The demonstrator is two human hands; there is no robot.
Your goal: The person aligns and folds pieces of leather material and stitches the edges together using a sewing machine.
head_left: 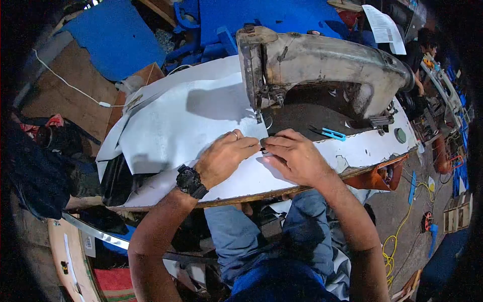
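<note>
A large white sheet of material (171,118) with a dark underside lies across the sewing table, its right corner under the needle end of an old industrial sewing machine (327,60). My left hand (224,157), wearing a ring and a black wristwatch (191,181), is closed with its fingertips at the sheet's right corner. Facing it, my right hand (297,157) is closed too, thumb and fingers pinched at that same edge. Something small and dark shows between the fingertips, too small to name. Blue-handled thread snips (332,133) lie right of my right hand.
The white tabletop (231,189) has a worn, chipped front edge. A round dark green disc (400,135) sits at its right end. An orange pouch (375,175) hangs below. Yellow cable (395,241) lies on the floor at right. Another person (422,50) is at far right.
</note>
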